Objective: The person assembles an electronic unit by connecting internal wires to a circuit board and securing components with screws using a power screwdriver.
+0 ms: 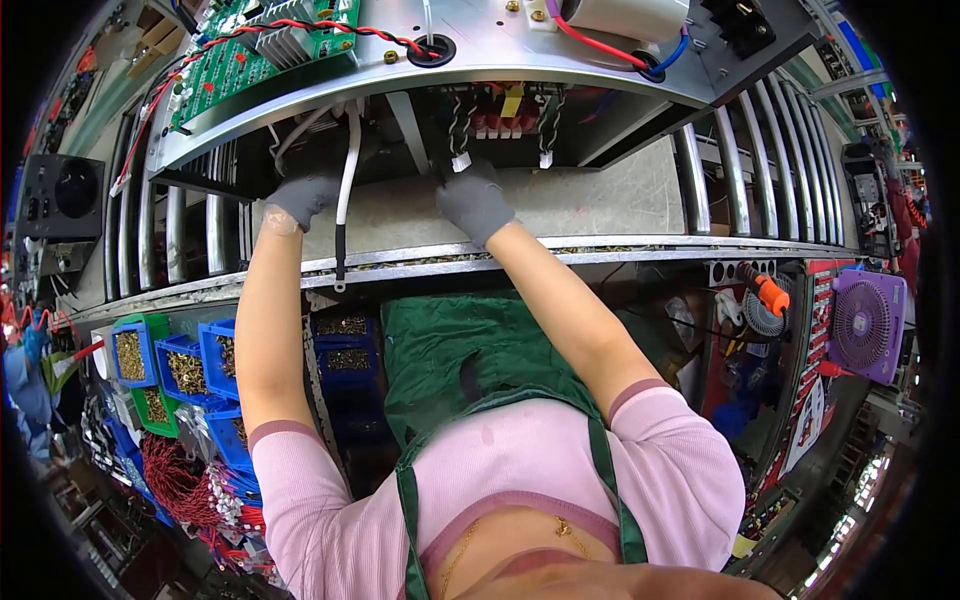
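Both my arms reach forward into the open front of a metal chassis (pixel 560 78). My left hand (pixel 306 196), in a grey glove, is under its left part, beside a thick white cable (pixel 349 165) that hangs down to a ring terminal (pixel 340 287). In the middle, my right hand (pixel 474 204), also gloved in grey, is just below a white connector (pixel 461 162) on twisted wires. The fingers of both hands are hidden in the dark interior, so whether they hold anything does not show. A second white connector (pixel 546 159) dangles further right.
A green circuit board (pixel 265 60) and a white cylinder (pixel 630 18) sit on top of the chassis. Metal rollers (pixel 735 170) flank it. Blue bins (pixel 183 368) of small brass-coloured parts stand at left, near red wires (pixel 175 475). A purple fan (pixel 866 325) and an orange-handled tool (pixel 768 294) are at right.
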The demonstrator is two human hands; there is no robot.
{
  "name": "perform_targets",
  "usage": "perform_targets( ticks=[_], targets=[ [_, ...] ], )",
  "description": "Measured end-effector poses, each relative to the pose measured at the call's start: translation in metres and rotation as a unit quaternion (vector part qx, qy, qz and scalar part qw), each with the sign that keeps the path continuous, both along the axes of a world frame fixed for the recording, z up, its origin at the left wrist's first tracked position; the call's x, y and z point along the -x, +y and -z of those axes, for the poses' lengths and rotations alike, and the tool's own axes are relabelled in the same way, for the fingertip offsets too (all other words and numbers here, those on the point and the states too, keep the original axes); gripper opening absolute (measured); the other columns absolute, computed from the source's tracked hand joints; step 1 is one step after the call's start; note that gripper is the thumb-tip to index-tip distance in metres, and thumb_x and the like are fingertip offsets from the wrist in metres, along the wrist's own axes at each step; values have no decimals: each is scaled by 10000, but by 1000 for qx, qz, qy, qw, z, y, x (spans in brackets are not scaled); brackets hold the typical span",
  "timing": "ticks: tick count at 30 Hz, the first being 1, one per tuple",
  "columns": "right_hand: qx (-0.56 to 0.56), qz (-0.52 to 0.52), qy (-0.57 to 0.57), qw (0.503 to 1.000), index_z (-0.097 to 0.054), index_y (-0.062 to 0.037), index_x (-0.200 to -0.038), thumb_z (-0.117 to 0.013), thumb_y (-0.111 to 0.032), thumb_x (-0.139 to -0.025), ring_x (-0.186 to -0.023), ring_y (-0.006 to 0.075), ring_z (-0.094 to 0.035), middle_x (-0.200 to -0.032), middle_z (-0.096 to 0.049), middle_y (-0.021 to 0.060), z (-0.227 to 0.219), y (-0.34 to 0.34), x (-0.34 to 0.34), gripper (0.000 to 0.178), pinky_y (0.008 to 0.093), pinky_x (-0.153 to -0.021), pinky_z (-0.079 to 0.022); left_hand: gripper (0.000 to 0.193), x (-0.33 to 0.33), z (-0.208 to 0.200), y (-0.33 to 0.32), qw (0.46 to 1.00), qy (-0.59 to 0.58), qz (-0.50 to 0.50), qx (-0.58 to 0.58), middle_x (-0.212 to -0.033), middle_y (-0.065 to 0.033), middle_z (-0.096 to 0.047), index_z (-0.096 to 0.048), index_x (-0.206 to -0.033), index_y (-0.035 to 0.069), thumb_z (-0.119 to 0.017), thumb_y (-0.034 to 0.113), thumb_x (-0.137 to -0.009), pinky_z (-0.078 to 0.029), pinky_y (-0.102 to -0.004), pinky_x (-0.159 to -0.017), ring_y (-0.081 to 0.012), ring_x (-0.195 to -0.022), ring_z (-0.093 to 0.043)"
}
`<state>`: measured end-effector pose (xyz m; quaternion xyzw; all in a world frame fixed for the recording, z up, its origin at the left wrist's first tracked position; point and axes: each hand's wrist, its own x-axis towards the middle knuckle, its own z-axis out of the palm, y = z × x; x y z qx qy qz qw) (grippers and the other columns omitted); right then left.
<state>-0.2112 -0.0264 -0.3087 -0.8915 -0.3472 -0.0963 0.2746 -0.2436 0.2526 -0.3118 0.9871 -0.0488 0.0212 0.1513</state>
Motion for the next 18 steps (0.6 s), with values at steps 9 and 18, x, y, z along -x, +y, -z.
perform_targets(
  ticks=[9, 18],
  targets=[
    [-36, 69, 11, 997, -615, -99, -1045, -556, -210, -824, -721, 351, -615, -874, -643, 161, 22, 19, -4, 254, 450, -612, -496, 350, -2, -57, -85, 992, -16, 51, -116, -1209, -168, -550, -560, -1191, 69, -536, 239, -886, -383, -420, -1013, -345, -1182, -474],
    [-28, 58, -10, 998, -628, -130, -1085, -566, -192, -829, -765, 354, -624, -799, -652, 156, 47, 7, 3, 271, 448, -650, -503, 947, 34, -50, -97, 931, -264, -234, 93, -1370, -289, -322, -322, -1368, 21, -789, 318, -600, -394, -457, -980, -428, -1221, -361]
  ],
)
